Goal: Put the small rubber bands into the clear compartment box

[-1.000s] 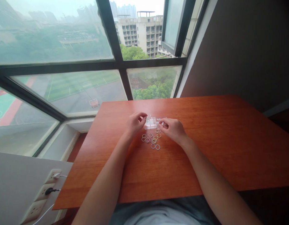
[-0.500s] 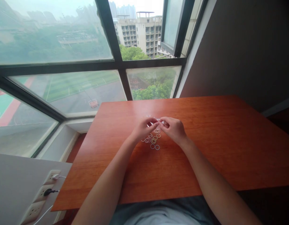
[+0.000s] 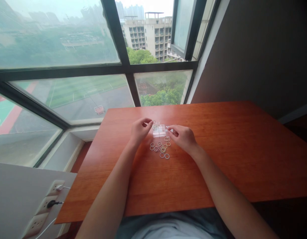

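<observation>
A small clear plastic box (image 3: pixel 158 131) with dividers sits on the table, with a few rings showing in its far left part. At its far left corner my left hand (image 3: pixel 141 129) pinches a small pale ring (image 3: pixel 154 122) between thumb and fingertips. My right hand (image 3: pixel 182 135) is closed at the box's right side, thumb and forefinger gripping its edge. Several thin pastel rings (image 3: pixel 157 149), which look like small hair ties, lie loose in front of the box, some overlapping. Two bluish ones (image 3: pixel 166 156) are closest to me.
The reddish-brown wooden table (image 3: pixel 233 149) spreads out on both sides of my arms. Windows with dark frames (image 3: pixel 130 69) rise behind it. At lower left, wall sockets (image 3: pixel 45 204) hold plugs and cables.
My left hand has moved left, away from my right hand, to the box's far left corner, uncovering the box. The right hand has barely moved.
</observation>
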{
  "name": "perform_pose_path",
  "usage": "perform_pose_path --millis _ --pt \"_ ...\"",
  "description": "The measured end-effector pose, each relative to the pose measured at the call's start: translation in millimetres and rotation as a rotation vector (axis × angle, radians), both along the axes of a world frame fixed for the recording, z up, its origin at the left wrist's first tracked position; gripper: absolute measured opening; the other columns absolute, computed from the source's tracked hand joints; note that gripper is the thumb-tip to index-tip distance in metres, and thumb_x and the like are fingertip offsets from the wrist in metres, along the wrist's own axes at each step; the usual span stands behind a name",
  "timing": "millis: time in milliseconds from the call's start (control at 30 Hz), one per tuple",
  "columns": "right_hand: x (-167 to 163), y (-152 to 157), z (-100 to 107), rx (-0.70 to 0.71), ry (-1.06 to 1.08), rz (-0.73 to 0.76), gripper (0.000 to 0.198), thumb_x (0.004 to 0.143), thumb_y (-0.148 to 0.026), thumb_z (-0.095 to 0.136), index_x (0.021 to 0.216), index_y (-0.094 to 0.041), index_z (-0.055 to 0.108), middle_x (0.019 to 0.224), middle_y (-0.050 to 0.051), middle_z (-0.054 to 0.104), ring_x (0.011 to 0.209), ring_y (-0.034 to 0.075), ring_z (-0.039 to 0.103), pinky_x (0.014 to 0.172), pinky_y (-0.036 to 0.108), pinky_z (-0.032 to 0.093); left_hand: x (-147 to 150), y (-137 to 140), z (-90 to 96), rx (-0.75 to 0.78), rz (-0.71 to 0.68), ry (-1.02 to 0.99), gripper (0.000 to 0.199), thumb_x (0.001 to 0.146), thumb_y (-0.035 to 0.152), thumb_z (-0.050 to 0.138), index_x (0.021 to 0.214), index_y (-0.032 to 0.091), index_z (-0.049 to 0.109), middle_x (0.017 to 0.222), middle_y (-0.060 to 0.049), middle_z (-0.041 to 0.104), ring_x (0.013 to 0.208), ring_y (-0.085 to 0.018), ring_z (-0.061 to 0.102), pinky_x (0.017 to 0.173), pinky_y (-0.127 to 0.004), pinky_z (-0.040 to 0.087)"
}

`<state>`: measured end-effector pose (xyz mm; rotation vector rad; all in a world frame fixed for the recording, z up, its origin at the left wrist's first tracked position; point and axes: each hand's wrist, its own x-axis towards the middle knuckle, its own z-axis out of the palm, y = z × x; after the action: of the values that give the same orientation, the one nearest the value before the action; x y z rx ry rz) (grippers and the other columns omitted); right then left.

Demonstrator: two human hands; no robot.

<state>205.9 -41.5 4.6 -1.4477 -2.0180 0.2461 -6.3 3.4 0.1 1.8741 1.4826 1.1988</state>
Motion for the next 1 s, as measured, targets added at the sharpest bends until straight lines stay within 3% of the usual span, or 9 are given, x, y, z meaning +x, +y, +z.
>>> perform_pose_path --millis 333,767,1000 --pt "0.1 1.5 -2.5 -0.048 -0.049 0.043 0.018 0.085 -0.03 0.055 0.092 -0.023 0.07 0.069 0.0 0.065 0.064 0.013 0.057 0.063 0.022 0.034 0.8 3.3 -8.6 0.059 0.044 0.067 0.021 0.08 0.038 0.061 0.083 0.019 0.07 0.082 -0.004 0.068 0.057 -0.01 0.052 0.054 -0.022 0.042" --pt "-0.5 0.2 1.5 -0.138 -0.116 0.079 0.014 0.084 -0.03 0.057 0.088 -0.025 0.069 0.07 -0.002 0.067 0.062 0.012 0.056 0.059 0.022 0.032 2.7 0.8 -5.5 0.001 0.044 0.083 0.017 0.078 0.032 0.062 0.085 0.018 0.069 0.086 -0.003 0.07 0.055 -0.01 0.054 0.053 -0.023 0.042" --pt "-0.4 -2.5 -0.9 -0.23 -0.133 0.259 0.014 0.081 -0.024 0.058 0.087 -0.025 0.071 0.074 -0.002 0.068 0.066 0.011 0.056 0.061 0.021 0.032 2.4 -0.7 -2.6 -0.002 0.052 0.084 0.016 0.078 0.031 0.061 0.085 0.018 0.07 0.084 -0.003 0.07 0.055 -0.01 0.053 0.054 -0.023 0.042"
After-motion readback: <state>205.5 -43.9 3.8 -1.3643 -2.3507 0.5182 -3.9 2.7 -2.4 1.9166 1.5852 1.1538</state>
